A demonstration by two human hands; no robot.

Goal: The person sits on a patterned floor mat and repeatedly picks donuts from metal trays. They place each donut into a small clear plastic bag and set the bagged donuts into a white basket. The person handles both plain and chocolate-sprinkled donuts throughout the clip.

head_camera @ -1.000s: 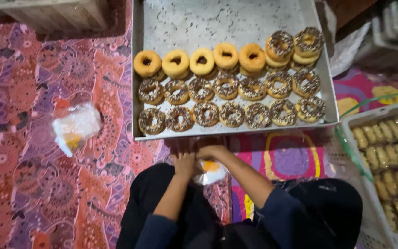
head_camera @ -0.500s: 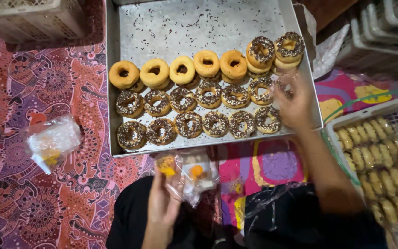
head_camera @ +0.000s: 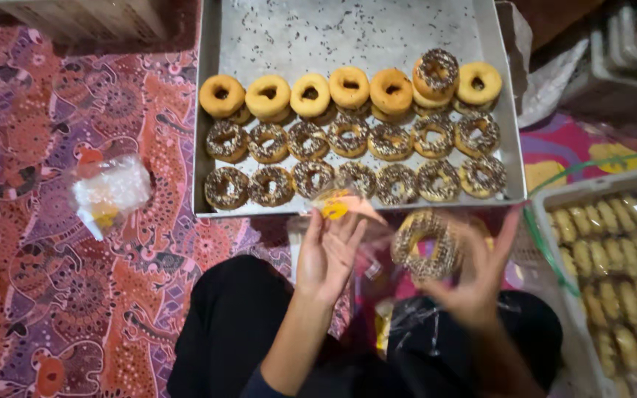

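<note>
A metal tray lies on the patterned floor mat with several ring doughnuts in rows, plain ones at the back and sprinkled ones in front. My right hand holds a chocolate-sprinkled doughnut just below the tray's near edge. My left hand holds up a clear plastic bag with an orange mark, its fingers spread along the film. The two hands are close together above my lap.
A crumpled pile of clear bags lies on the mat at the left. At the right stands a white crate of wrapped pale pastries. More clear wrappers lie on my lap. Stacked crates are at the back right.
My right hand has taken a sprinkled doughnut off the tray's right side and brought it down towards me. My left hand has lifted the clear bag up beside it.
</note>
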